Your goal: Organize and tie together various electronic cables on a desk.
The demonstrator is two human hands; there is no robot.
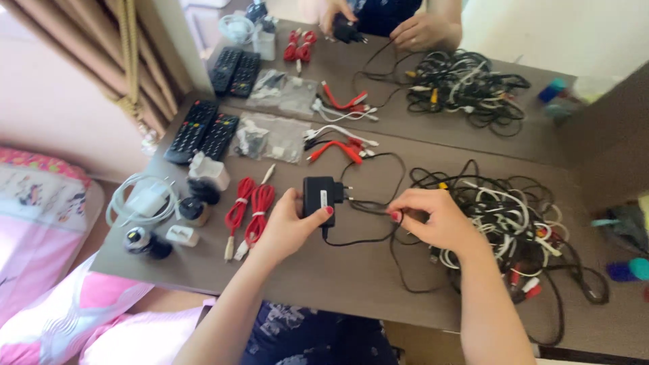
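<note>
Frame centre: left hand (287, 226) grips black power adapter (318, 197) on table (351, 277). Right hand (433, 217) pinches its black cord (368, 205) beside cable tangle (514, 223), right. Advice: hold adapter steady, feed cord out slowly, avoid snagging neighbouring loops.

A brown, matte-topped wooden table (351, 277) fills the middle of the view, and its far edge butts against a large wall mirror (473, 138) that repeats the tabletop toward twelve o'clock. At eleven o'clock hangs a tan pleated curtain (101, 54) tied with a twisted golden cord (128, 74). Behind it, at nine o'clock, runs a plain pale pink wall (54, 108). At eight o'clock lies pink and white patterned bedding (40, 203). A cream wall (541, 30) shows in the reflection at one o'clock. Soft, bright daylight washes the whole room evenly.
</note>
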